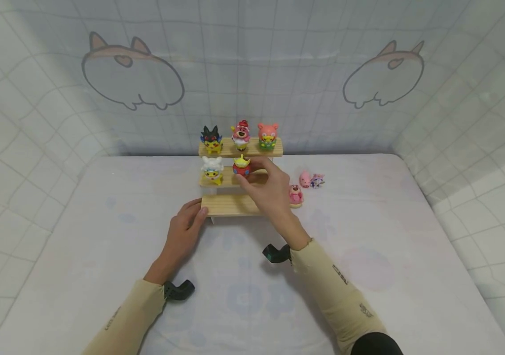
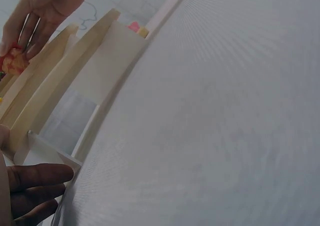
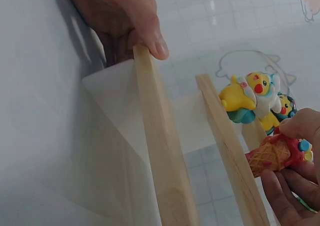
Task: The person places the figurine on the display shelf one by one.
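Observation:
A three-tier wooden display stand (image 1: 230,206) with white side panels stands on the cloth. My left hand (image 1: 183,229) holds the left end of its lowest step, thumb on the board (image 3: 162,151) and fingers by the side panel. Between thumb and fingers, my right hand (image 1: 272,190) pinches a small figurine (image 1: 241,166) with a yellow-green alien head, red body and waffle-cone base (image 3: 270,157). The cone's tip is right at the middle step. To its left on that step stands a yellow figurine with a white fluffy hood (image 1: 212,172).
Along the top step stand a dark-hooded yellow figurine (image 1: 211,140), a pink bear figurine (image 1: 241,135) and a pink-hooded one (image 1: 268,136). On the cloth right of the stand are another pink bear figurine (image 1: 296,195), a pink pig-like figurine (image 1: 305,179) and a purple-and-white one (image 1: 317,181).

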`<action>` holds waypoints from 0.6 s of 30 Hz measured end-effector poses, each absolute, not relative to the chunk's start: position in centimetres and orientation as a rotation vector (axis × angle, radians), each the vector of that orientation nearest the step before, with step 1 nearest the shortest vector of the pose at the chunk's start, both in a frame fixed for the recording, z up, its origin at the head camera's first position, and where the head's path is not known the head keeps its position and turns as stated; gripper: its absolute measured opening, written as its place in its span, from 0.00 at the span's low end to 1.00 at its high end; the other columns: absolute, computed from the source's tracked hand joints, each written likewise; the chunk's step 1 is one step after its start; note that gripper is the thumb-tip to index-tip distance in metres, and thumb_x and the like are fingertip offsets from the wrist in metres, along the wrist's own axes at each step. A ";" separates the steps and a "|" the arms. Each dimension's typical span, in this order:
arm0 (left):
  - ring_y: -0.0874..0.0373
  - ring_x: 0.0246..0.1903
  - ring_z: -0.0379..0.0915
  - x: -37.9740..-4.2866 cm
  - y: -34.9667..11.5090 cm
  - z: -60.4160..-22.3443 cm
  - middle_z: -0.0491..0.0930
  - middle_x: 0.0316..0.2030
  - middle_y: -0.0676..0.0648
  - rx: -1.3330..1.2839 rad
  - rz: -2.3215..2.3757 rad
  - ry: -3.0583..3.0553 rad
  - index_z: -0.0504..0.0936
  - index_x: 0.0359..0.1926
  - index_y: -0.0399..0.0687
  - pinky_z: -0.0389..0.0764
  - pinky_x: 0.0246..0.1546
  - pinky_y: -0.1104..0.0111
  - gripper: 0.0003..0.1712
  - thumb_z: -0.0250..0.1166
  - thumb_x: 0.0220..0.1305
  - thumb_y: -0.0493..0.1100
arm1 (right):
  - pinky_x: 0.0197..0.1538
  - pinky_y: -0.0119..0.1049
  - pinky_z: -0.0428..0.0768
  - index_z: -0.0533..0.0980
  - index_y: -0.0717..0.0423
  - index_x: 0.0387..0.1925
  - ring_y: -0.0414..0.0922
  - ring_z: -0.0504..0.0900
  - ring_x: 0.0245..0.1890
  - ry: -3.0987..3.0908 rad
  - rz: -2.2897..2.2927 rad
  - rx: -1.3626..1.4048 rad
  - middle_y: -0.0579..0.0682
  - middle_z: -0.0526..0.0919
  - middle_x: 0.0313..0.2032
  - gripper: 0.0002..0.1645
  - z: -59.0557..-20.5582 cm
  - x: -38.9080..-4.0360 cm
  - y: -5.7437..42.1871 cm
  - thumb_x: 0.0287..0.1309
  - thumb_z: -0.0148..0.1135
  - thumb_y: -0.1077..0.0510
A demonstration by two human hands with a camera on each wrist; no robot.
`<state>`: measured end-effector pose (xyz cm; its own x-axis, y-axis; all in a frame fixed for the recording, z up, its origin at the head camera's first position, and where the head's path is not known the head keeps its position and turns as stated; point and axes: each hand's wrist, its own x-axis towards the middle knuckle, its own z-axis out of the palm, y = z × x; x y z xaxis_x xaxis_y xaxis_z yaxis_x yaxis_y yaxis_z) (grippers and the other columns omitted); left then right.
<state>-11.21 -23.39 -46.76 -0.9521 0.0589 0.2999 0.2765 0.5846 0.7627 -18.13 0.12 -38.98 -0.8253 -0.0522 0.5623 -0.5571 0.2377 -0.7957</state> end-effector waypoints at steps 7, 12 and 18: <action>0.49 0.63 0.65 -11.4 -23.2 -46.8 0.72 0.61 0.42 -0.305 -1.275 -2.550 0.79 0.58 0.42 0.63 0.62 0.50 0.24 0.53 0.75 0.53 | 0.38 0.32 0.82 0.78 0.52 0.50 0.39 0.82 0.38 -2.084 1.639 0.571 0.43 0.83 0.40 0.24 -39.1 -18.1 0.0 0.51 0.75 0.55; 0.48 0.63 0.65 -11.4 -23.3 -47.0 0.72 0.61 0.42 -0.299 -1.279 -2.561 0.79 0.58 0.42 0.63 0.62 0.50 0.24 0.52 0.75 0.53 | 0.39 0.36 0.83 0.78 0.53 0.50 0.40 0.82 0.39 -2.063 1.681 0.581 0.44 0.83 0.42 0.24 -39.4 -18.2 -0.1 0.51 0.75 0.57; 0.47 0.63 0.65 -11.5 -23.4 -46.8 0.72 0.61 0.42 -0.293 -1.271 -2.569 0.79 0.58 0.43 0.63 0.62 0.49 0.24 0.52 0.75 0.54 | 0.39 0.47 0.83 0.78 0.60 0.50 0.48 0.82 0.41 -2.024 1.737 0.593 0.53 0.82 0.43 0.24 -38.9 -17.7 -0.4 0.49 0.74 0.65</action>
<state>-11.47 -23.42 -46.83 -0.9458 0.0648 0.3181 0.2921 0.5972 0.7470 -17.75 -0.38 -38.87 -0.8271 -0.0553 0.5593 -0.5612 0.1347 -0.8166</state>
